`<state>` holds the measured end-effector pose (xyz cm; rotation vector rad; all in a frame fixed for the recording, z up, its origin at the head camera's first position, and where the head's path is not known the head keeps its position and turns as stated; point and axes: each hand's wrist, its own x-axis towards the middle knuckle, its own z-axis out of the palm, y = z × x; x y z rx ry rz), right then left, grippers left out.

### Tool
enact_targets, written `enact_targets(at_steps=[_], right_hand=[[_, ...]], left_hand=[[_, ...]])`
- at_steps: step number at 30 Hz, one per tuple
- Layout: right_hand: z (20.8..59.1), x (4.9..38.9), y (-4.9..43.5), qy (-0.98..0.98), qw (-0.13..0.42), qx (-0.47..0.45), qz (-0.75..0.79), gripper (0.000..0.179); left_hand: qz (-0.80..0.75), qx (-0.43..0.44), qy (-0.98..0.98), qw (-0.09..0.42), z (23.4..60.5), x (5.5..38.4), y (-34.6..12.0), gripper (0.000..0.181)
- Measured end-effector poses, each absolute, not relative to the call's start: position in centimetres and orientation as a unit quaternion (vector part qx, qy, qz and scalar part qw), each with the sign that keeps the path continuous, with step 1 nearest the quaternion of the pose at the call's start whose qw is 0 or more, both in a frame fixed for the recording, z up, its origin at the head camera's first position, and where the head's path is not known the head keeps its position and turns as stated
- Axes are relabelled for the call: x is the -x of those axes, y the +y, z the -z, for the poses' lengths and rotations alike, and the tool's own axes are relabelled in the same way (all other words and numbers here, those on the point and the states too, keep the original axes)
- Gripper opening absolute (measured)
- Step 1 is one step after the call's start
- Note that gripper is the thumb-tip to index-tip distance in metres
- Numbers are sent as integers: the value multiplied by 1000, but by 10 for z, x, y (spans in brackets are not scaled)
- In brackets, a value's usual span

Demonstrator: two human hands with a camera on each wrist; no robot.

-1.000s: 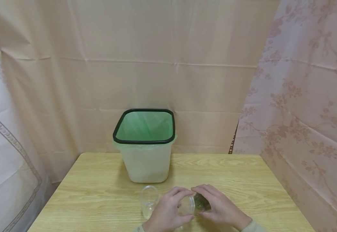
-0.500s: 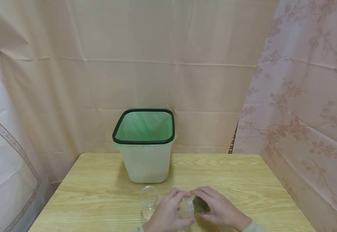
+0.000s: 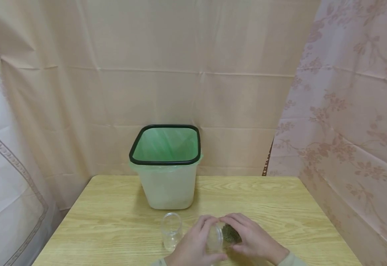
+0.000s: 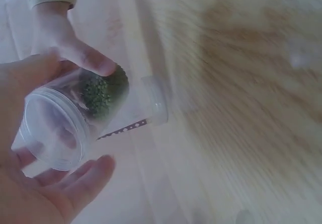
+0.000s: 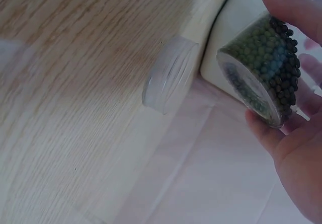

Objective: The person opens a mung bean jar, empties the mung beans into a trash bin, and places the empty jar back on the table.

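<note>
A clear plastic jar [image 3: 214, 238] of small round green beans [image 5: 261, 63] lies tipped on its side between both hands. My right hand [image 3: 254, 238] grips the bean-filled end; in the right wrist view thumb and fingers stand on either side of the jar's base. My left hand [image 3: 193, 242] curls round the threaded rim [image 4: 63, 128] at the other end. The beans [image 4: 103, 93] are gathered toward the base. A clear round lid [image 5: 171, 75] rests on the table beneath. Left of my left hand, a second clear jar [image 3: 171, 231] stands upright, partly hidden by that hand.
Behind the hands, a white bin [image 3: 170, 188] with a green liner [image 3: 166, 144] and black rim stands on the wood-grain table [image 3: 256, 195]. Beige cloth [image 3: 240, 111] hangs behind the table, and flowered cloth [image 3: 356, 129] hangs at the right.
The jar stays between the hands. My left fingers have shifted slightly at the rim; the bin and upright jar have not moved.
</note>
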<state>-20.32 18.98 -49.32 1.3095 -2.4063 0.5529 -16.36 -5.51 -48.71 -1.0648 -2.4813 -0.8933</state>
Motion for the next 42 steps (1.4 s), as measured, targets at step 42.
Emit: enact_targets(at_steps=[42], right_hand=[[495,202,193,-852,173,-459,-182,91]], left_hand=[[295,378,-861,172,492,161,-61,92]])
